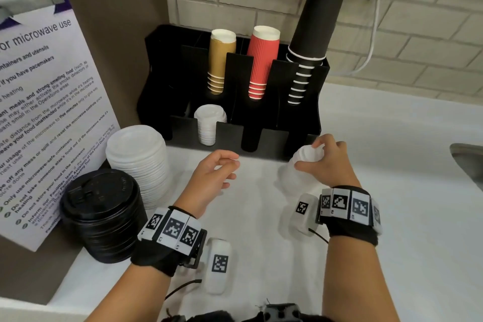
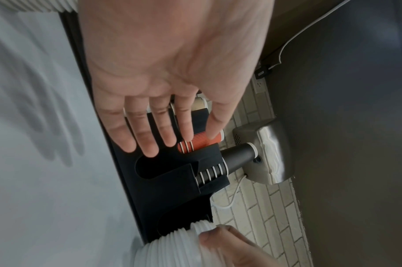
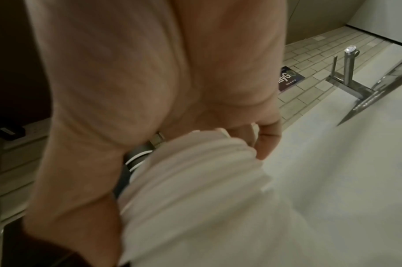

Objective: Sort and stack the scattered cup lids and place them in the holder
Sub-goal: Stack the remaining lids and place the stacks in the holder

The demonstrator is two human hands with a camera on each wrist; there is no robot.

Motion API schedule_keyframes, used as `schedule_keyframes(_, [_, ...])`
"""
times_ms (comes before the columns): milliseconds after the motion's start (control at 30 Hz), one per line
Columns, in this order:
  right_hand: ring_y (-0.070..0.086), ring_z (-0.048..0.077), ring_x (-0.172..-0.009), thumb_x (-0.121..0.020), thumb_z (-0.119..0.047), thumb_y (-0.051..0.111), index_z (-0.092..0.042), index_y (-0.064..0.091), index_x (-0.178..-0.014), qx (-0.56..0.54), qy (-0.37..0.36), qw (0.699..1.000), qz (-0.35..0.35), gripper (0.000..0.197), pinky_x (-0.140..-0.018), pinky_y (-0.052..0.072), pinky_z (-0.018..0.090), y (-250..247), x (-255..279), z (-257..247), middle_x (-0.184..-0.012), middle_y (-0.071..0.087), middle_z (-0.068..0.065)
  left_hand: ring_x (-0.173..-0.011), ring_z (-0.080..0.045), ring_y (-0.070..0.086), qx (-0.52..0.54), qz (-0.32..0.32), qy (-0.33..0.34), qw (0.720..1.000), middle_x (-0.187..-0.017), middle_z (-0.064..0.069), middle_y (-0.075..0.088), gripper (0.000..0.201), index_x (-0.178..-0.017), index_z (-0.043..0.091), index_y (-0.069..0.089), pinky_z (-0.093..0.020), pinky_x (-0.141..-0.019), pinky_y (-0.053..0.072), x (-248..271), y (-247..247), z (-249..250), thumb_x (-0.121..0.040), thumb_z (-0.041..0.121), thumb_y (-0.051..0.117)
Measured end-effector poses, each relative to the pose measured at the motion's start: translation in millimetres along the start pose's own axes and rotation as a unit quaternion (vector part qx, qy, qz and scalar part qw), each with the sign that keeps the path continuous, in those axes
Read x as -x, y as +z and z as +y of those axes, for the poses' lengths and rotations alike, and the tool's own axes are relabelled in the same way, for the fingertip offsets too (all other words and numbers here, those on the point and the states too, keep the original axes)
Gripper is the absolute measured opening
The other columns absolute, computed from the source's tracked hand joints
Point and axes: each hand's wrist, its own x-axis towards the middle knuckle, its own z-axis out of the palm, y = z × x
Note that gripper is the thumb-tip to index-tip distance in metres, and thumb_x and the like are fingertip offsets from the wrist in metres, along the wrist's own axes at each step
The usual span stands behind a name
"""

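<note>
Right hand point(image 1: 324, 159) is clasping a white lid stack point(image 1: 300, 162), apparently aiming for the holder point(image 1: 300, 138); left hand point(image 1: 214, 175) is hovering released.

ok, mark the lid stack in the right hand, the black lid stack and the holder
white lid stack point(image 1: 304, 158): head view, top lids below the fingers
right hand point(image 1: 325, 158): head view, back of hand
black lid stack point(image 1: 100, 198): head view, top lid
holder point(image 1: 228, 133): head view, front divider
</note>
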Motion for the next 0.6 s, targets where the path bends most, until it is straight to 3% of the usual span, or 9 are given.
schedule_keyframes(67, [0.049, 0.025, -0.094, -0.067, -0.028, 0.082, -0.026, 0.042, -0.105, -0.012, -0.016, 1.000, 0.022, 0.055, -0.097, 0.043, 0.052, -4.3, 1.0, -3.1, -0.113, 0.033, 0.000, -0.090, -0.012, 0.065, -0.002, -0.002, 0.005, 1.000, -0.102, 0.006, 0.062, 0.010, -0.101, 0.027, 0.065, -0.033, -0.084, 0.052, 1.7, 0.7, 1.4, -0.095, 0.021, 0.061])
schedule_keyframes(133, [0.049, 0.021, -0.095, -0.068, -0.025, 0.083, -0.026, 0.043, -0.105, -0.042, -0.053, 0.997, 0.036, 0.054, -0.087, 0.047, 0.035, -8.9, 4.2, -11.6, -0.112, 0.036, 0.001, -0.093, -0.013, 0.065, -0.011, -0.007, 0.023, 1.000, -0.105, 0.007, 0.063, 0.016, -0.104, 0.030, 0.064, -0.032, -0.085, 0.051, 4.2, 2.6, 3.9, -0.092, 0.019, 0.065])
schedule_keyframes(200, [0.050, 0.016, -0.096, -0.068, -0.021, 0.083, -0.023, 0.047, -0.104, -0.104, -0.104, 0.989, 0.027, 0.051, -0.070, 0.042, 0.017, -10.1, 10.1, -27.1, -0.110, 0.044, 0.002, -0.099, -0.010, 0.065, -0.021, -0.032, 0.057, 0.998, -0.115, 0.011, 0.062, 0.036, -0.113, 0.038, 0.059, -0.028, -0.085, 0.051, 7.3, 5.3, 6.9, -0.082, 0.028, 0.075])
schedule_keyframes(267, [0.053, 0.010, -0.093, -0.069, -0.021, 0.083, -0.023, 0.050, -0.104, -0.172, -0.142, 0.974, -0.025, 0.048, -0.066, 0.042, 0.010, -6.3, 19.7, -46.5, -0.105, 0.052, -0.001, -0.110, -0.002, 0.061, -0.018, -0.071, 0.087, 0.993, -0.129, 0.017, 0.056, 0.067, -0.125, 0.052, 0.048, -0.022, -0.085, 0.052, 10.4, 9.6, 9.4, -0.067, 0.042, 0.080])
schedule_keyframes(300, [0.056, 0.010, -0.093, -0.070, -0.023, 0.082, -0.025, 0.051, -0.106, -0.204, -0.151, 0.965, -0.065, 0.048, -0.069, 0.044, 0.010, -3.0, 25.6, -56.2, -0.104, 0.055, -0.004, -0.116, -0.002, 0.058, -0.007, -0.087, 0.097, 0.991, -0.135, 0.019, 0.051, 0.078, -0.129, 0.058, 0.042, -0.022, -0.087, 0.052, 11.0, 12.2, 10.3, -0.063, 0.045, 0.083])
schedule_keyframes(367, [0.060, 0.015, -0.097, -0.073, -0.024, 0.079, -0.030, 0.052, -0.111, -0.245, -0.157, 0.947, -0.139, 0.047, -0.080, 0.050, 0.022, 5.3, 35.2, -70.9, -0.106, 0.058, -0.003, -0.124, -0.003, 0.054, 0.024, -0.101, 0.120, 0.987, -0.144, 0.018, 0.046, 0.090, -0.132, 0.062, 0.036, -0.024, -0.095, 0.050, 10.7, 16.6, 11.6, -0.063, 0.043, 0.089])
schedule_keyframes(467, [0.062, 0.021, -0.100, -0.078, -0.023, 0.077, -0.031, 0.052, -0.118, -0.247, -0.165, 0.937, -0.185, 0.048, -0.091, 0.052, 0.037, 14.2, 42.2, -82.8, -0.111, 0.060, 0.002, -0.124, -0.007, 0.056, 0.051, -0.082, 0.159, 0.982, -0.141, 0.013, 0.052, 0.088, -0.139, 0.050, 0.038, -0.024, -0.096, 0.050, 9.6, 16.8, 14.2, -0.066, 0.034, 0.085])
schedule_keyframes(600, [0.064, 0.018, -0.105, -0.077, -0.027, 0.077, -0.027, 0.056, -0.123, -0.258, -0.170, 0.923, -0.228, 0.051, -0.097, 0.051, 0.040, 9.9, 43.0, -83.1, -0.115, 0.065, 0.003, -0.120, -0.011, 0.059, 0.051, -0.074, 0.183, 0.979, -0.134, 0.006, 0.057, 0.083, -0.140, 0.039, 0.042, -0.025, -0.090, 0.053, 9.6, 9.0, 15.8, -0.069, 0.024, 0.083])
